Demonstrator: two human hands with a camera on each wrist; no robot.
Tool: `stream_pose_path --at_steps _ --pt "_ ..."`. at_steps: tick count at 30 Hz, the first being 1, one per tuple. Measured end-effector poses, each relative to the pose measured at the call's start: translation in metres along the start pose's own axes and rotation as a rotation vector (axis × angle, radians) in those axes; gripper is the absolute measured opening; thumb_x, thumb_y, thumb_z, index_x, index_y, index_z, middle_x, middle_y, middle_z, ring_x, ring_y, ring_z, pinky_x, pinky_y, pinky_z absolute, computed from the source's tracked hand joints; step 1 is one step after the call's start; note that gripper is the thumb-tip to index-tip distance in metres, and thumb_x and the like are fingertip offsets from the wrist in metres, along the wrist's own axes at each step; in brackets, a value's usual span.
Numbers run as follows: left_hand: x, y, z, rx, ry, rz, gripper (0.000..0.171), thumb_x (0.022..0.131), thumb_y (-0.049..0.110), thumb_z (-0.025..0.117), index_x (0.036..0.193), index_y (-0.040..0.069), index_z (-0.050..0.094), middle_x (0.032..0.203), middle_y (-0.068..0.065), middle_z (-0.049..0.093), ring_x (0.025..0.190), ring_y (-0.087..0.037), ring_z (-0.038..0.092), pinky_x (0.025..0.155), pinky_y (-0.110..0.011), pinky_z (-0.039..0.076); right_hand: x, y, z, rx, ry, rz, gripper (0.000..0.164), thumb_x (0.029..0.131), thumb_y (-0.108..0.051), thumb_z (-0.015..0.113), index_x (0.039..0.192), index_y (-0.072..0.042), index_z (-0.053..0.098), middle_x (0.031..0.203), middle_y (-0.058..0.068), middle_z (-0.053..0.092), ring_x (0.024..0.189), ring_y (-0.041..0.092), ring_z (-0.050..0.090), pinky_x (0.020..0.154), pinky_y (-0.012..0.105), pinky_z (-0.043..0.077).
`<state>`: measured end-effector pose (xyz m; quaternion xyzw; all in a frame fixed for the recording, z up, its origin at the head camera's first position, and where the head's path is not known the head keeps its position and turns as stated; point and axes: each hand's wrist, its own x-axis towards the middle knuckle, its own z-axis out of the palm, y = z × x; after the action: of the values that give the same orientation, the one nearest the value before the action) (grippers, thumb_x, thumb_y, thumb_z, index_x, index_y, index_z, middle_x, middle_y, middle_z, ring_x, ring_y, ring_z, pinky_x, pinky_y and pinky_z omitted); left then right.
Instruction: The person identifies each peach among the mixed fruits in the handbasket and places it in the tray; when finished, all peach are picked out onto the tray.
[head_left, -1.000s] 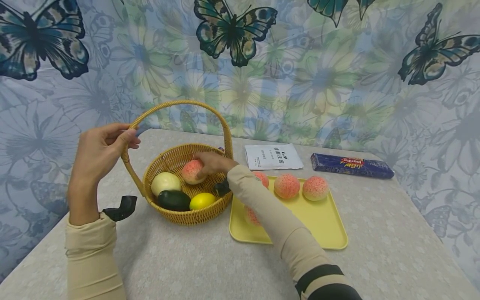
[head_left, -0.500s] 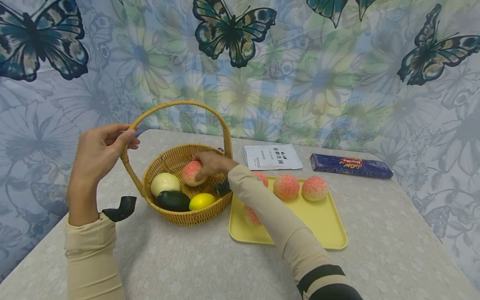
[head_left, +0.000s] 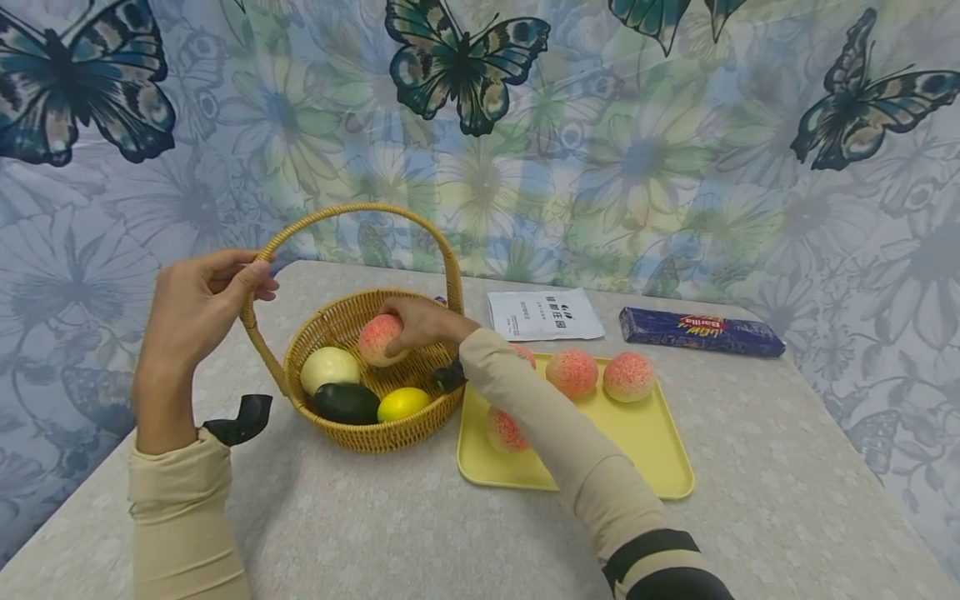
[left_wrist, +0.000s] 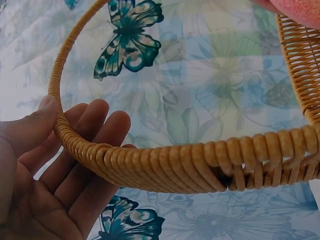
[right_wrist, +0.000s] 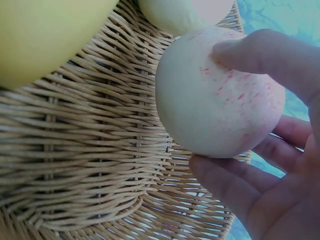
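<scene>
In the head view, my left hand (head_left: 198, 308) holds the left side of the arched handle (head_left: 360, 208) of a wicker basket (head_left: 375, 437). The left wrist view shows thumb and fingers on either side of the wrapped handle (left_wrist: 165, 165). Inside the basket, my right hand (head_left: 423, 321) grips a pink-speckled peach (head_left: 377, 340). Seen from the right wrist, the peach (right_wrist: 215, 100) sits between thumb and fingers, over the woven bottom. Near it lie a pale round fruit or vegetable (head_left: 330, 371), a dark green oblong one (head_left: 347, 404) and a lemon (head_left: 405, 405).
Right of the basket is a yellow tray (head_left: 637, 450) bearing several peaches (head_left: 572, 373), some partly covered by my right sleeve. Behind it lie a white printed packet (head_left: 546, 315) and a blue Barilla box (head_left: 701, 332). A patterned cloth (head_left: 577, 192) hangs at the back.
Over the last half second the peach has shifted slightly up and left in the head view, along with my right hand. My left hand stays on the handle.
</scene>
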<state>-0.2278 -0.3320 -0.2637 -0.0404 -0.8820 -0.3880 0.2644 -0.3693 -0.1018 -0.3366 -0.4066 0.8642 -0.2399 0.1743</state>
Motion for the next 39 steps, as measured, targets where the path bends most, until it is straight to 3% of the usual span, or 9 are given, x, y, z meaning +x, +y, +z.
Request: stream_pose_path --at_steps 7,14,27,39 --pt "0.001 -0.002 0.001 0.005 -0.004 -0.005 0.039 0.095 0.034 0.060 0.118 0.003 0.066 0.076 0.020 0.067 0.070 0.007 0.062 0.062 -0.009 0.046 -0.004 0.004 -0.006 0.043 0.005 -0.012 0.065 0.083 -0.025 0.074 0.140 -0.014 0.044 0.134 0.005 0.052 0.110 0.015 0.055 0.084 0.023 0.047" --pt "0.000 -0.003 0.001 0.011 -0.005 -0.001 0.039 0.095 0.034 0.059 0.117 0.003 0.067 0.077 0.017 0.068 0.070 0.007 0.062 0.062 -0.009 0.046 -0.009 0.003 -0.010 0.066 0.020 -0.059 0.063 0.083 -0.024 0.075 0.139 -0.013 0.047 0.128 0.006 0.055 0.104 0.013 0.057 0.080 0.022 0.048" --pt "0.000 -0.002 0.002 0.015 -0.003 -0.009 0.040 0.095 0.035 0.059 0.118 0.003 0.066 0.076 0.018 0.068 0.070 0.008 0.061 0.063 -0.008 0.045 -0.026 -0.001 -0.012 -0.011 0.025 -0.135 0.058 0.083 -0.027 0.073 0.134 -0.014 0.049 0.124 0.003 0.058 0.099 0.011 0.058 0.079 0.021 0.049" --pt "0.000 -0.001 0.000 0.008 -0.004 -0.014 0.040 0.095 0.035 0.059 0.118 0.003 0.066 0.077 0.015 0.069 0.071 0.006 0.062 0.064 -0.008 0.046 -0.037 0.009 -0.011 0.006 0.040 -0.165 0.061 0.084 -0.026 0.073 0.137 -0.010 0.048 0.128 0.007 0.057 0.105 0.015 0.058 0.084 0.023 0.047"
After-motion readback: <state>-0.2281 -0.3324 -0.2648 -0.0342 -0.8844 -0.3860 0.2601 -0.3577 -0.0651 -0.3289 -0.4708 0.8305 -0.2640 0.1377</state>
